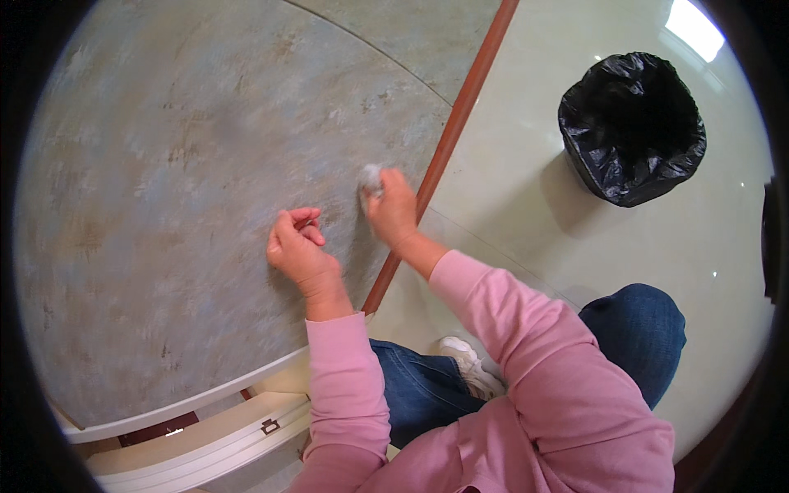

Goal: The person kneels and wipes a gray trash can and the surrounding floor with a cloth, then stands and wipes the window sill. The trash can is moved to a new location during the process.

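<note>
My right hand holds a small greyish-white wad, slightly blurred, near the right side of the mottled grey-brown floor surface. Whether the wad touches that surface is unclear. To the left is my left hand, above the same surface, its fingers loosely curled with nothing visible between them. A reddish-brown strip runs along the edge of the mottled surface, partly behind my right hand and wrist.
A bin lined with a black plastic bag stands on glossy pale tiles at the upper right. At the lower left is a white-framed door or window part with a metal latch plate. A white shoe shows below my arms.
</note>
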`<state>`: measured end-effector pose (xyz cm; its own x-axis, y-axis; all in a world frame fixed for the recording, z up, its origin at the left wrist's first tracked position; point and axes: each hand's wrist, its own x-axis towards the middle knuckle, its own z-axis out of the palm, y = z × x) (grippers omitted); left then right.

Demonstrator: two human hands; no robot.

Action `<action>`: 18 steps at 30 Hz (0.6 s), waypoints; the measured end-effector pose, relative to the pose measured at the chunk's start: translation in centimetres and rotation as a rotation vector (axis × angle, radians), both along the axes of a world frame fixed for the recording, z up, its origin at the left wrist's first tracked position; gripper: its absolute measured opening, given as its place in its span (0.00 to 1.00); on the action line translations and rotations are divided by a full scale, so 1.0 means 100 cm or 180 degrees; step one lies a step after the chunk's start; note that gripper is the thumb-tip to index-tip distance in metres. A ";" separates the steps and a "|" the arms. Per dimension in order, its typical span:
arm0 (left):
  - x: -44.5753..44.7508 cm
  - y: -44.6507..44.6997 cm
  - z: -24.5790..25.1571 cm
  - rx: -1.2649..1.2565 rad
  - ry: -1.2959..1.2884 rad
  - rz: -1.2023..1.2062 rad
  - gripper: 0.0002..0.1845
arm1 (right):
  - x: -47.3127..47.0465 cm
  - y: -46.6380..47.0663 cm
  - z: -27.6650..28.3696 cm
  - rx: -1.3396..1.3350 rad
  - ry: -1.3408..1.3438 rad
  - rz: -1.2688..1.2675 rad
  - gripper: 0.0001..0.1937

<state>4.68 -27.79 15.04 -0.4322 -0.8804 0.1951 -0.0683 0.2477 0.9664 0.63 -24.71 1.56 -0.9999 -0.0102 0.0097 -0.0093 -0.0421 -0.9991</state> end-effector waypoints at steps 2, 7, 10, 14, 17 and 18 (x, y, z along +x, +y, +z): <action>-0.001 0.005 -0.001 -0.0343 -0.0095 -0.0112 0.16 | 0.009 0.000 0.005 -0.0110 -0.0072 0.0235 0.09; 0.001 0.006 -0.010 -0.1278 -0.0589 -0.0492 0.16 | 0.005 -0.001 0.010 -0.0425 -0.0459 0.0114 0.11; -0.002 -0.001 -0.016 -0.1550 -0.0919 -0.0606 0.17 | -0.010 -0.001 0.004 -0.0408 -0.0713 -0.0156 0.12; -0.008 0.000 -0.025 -0.1160 -0.1528 -0.0886 0.18 | -0.058 0.008 -0.019 -0.0185 -0.1209 -0.0196 0.15; -0.015 0.004 -0.035 -0.0852 -0.1882 -0.0977 0.18 | -0.084 0.015 -0.036 -0.0135 -0.1490 -0.0031 0.18; -0.018 0.004 -0.038 -0.0804 -0.1926 -0.1015 0.18 | -0.089 0.017 -0.042 -0.0140 -0.1525 -0.0058 0.19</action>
